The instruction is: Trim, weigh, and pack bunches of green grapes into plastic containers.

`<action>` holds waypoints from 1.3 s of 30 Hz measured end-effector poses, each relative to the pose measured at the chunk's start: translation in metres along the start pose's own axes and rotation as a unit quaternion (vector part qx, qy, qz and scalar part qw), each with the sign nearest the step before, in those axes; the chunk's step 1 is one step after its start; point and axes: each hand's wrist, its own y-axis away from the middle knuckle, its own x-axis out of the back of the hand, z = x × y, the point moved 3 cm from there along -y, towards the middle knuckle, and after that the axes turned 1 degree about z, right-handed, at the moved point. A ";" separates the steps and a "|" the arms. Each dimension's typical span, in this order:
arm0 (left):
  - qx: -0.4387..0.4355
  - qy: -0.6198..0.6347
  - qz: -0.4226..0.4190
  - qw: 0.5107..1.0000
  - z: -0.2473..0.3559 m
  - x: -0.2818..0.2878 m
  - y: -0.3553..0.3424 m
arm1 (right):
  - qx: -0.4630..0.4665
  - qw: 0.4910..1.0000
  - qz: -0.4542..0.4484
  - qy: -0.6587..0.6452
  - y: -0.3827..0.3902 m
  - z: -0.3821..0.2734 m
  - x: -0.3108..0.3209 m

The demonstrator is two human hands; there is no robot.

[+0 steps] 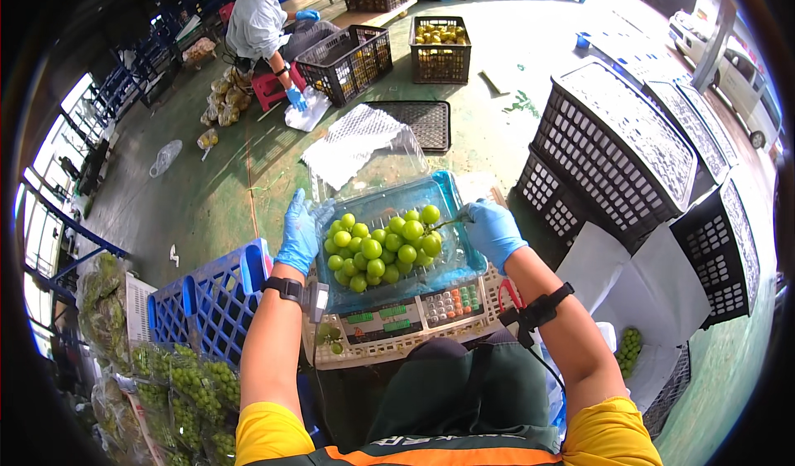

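Observation:
A bunch of green grapes (pixel 383 249) lies in a clear plastic box (pixel 335 282), whose clear lid (pixel 364 168) stands open on the far side. The box sits in a blue tray (pixel 465 260) on top of a weighing scale (pixel 385 318). At the box's left edge is my left hand (pixel 300 232), blue-gloved, with its fingers stretched out and the thumb apart, against the rim. My right hand (pixel 492 229), gloved as well, is closed at the right end of the bunch, pinching its stem (pixel 448 223).
Bagged grapes (pixel 186 391) and a blue crate (pixel 217 300) stand at my left. Black crates (pixel 613 147) are stacked at my right. Ahead, a seated person (pixel 263 31) works beside a black crate (pixel 346 62); another crate (pixel 440 62) holds yellowish fruit.

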 end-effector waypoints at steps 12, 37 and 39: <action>-0.051 -0.013 -0.014 0.999 0.001 -0.016 0.043 | 0.049 0.978 -0.061 0.193 0.032 -0.055 -0.029; -0.197 -0.224 0.197 0.934 -0.092 0.004 0.150 | -0.111 0.964 0.118 -0.212 0.069 -0.011 -0.043; -0.144 -0.224 0.183 0.946 -0.085 0.000 0.149 | -0.111 0.954 0.136 -0.244 0.062 -0.008 -0.038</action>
